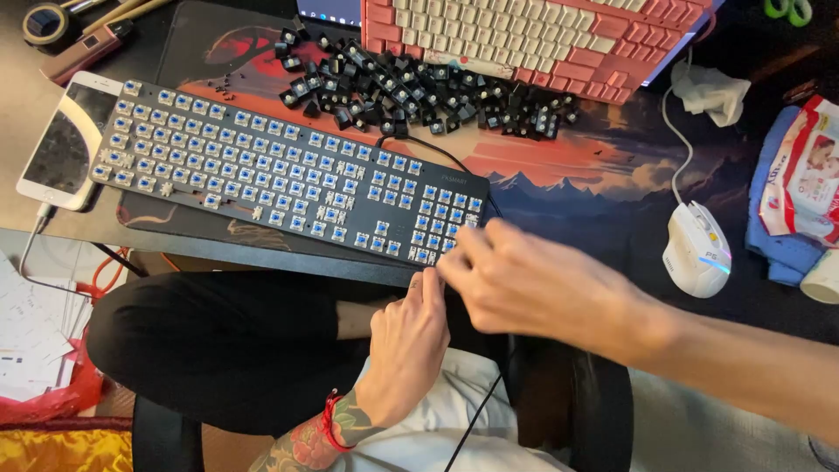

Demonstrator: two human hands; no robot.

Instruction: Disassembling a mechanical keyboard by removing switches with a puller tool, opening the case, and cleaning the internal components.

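Two hands meet at the lower right corner of the long black keyboard [288,175] with bare blue switches, mid frame; left hand [406,345] lies flat against its edge; right hand [533,284] curls loosely, its grip hidden; black keycaps [419,87] sit piled above.

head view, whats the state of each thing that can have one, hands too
black keyboard: keycaps off, blue switches bare
black keycaps: loose, piled on mat
pink keyboard: keycaps on
mouse: lit
phone: screen dark, cable plugged in
left hand: fingertips at keyboard's corner
right hand: fingers at same corner
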